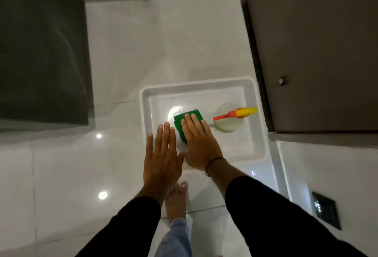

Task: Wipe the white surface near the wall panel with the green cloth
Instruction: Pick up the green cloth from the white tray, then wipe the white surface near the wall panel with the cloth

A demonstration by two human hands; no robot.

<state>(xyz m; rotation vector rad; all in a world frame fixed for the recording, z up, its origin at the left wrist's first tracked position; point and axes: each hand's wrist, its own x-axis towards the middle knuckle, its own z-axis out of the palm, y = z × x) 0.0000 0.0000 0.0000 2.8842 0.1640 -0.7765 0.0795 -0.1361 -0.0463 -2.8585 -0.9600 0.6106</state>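
Observation:
A folded green cloth (189,116) sits under the fingers of my right hand (199,144). The fingers lie flat over the cloth and the thumb is hidden beneath it. This is above a white tray (144,103) on the floor. My left hand (161,158) is spread flat just left of the right hand, empty, over the tray's near left corner. The white surface (331,166) runs along the lower right, with a dark wall panel (325,209) set in it, well right of both hands.
A clear spray bottle (228,122) with an orange and yellow nozzle stands in the tray, right of the cloth. A grey cabinet door with a round knob (283,80) fills the upper right. A dark block (41,52) sits on the left. My bare foot (177,197) rests on the glossy tile floor.

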